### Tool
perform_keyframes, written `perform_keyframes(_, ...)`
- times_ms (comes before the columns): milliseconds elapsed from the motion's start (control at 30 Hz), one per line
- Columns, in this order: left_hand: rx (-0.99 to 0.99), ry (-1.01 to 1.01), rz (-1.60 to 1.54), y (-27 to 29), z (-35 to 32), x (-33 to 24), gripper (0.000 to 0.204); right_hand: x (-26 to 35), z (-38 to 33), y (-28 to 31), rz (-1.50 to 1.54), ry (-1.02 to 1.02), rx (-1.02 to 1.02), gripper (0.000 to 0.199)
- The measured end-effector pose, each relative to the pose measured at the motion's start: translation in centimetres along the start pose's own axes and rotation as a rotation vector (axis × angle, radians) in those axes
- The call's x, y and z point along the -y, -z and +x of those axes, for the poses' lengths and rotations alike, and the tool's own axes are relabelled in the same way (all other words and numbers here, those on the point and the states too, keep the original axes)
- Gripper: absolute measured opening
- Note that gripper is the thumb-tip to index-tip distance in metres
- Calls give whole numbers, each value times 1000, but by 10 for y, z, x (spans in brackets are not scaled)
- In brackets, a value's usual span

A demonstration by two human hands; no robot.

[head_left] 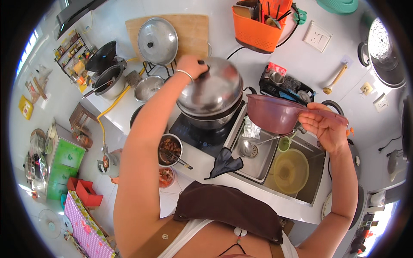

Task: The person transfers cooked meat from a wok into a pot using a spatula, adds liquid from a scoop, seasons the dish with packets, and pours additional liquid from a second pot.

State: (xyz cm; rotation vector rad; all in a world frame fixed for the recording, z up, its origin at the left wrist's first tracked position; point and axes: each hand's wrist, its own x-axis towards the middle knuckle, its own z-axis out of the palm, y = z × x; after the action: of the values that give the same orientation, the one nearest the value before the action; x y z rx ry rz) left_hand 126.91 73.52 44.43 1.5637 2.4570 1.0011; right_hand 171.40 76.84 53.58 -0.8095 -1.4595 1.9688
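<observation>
Left hand (pixel 192 65) fingers clamp the steel lid's (pixel 211 88) knob; right hand (pixel 325 124) fingers curl around a light, probably plastic scoop (pixel 272 113) by its handle.

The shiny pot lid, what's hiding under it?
Under the shiny lid, which the left hand holds by its knob, sits a dark pot on the black cooktop. Only the pot's rim and side show; the lid covers whatever is inside.
</observation>
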Motion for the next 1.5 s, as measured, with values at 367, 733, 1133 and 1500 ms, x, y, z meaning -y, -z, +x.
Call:
perform_keyframes(367, -228, 446, -1146, 105, -29, 128, 18, -14, 85, -42, 99, -111, 306, 45)
perform_keyframes(733, -440, 530, -1565, 90, -57, 188, 15, -126, 225, -127, -1014, -220, 342, 41)
perform_keyframes(1133, -354, 549, -1461, 89, -64, 173, 15, -198, 263, -159, -950, -252, 164, 15)
perform_keyframes(1500, -243, 496, -1254, 106, -50, 142, 19, -197, 229, -154, -172, -462, 96, 8)
